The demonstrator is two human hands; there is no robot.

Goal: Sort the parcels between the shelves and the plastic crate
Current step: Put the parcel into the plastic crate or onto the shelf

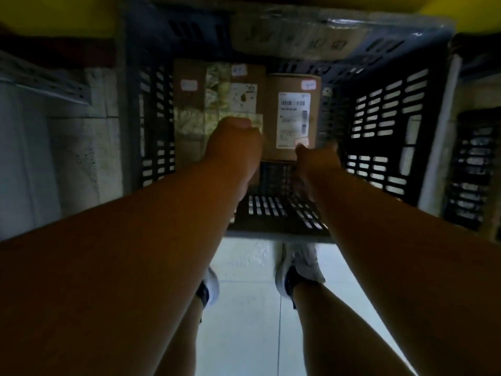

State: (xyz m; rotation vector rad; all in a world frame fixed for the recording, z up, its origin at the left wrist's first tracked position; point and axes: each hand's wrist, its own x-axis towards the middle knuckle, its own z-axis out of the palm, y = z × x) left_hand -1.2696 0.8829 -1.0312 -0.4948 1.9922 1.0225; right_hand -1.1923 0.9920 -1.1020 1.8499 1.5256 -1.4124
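Note:
I look down into a dark blue plastic crate [385,126] holding two cardboard parcels. The left one is a taped parcel [195,115] with yellowish tape and small stickers. The right one is a smaller box [273,118] with a white shipping label. My left hand [233,145] is down where the two parcels meet, thumb lying on the taped parcel, fingers hidden. My right hand [314,158] holds the smaller box at its near right corner, thumb on the label's lower edge and fingers curled under the near side.
A large plastic-wrapped carton [298,36] lies across the crate's far rim. A second slotted crate [471,169] stands to the right. A grey metal shelf rail [54,85] runs at the left. My white shoes [298,267] stand on the pale tiled floor.

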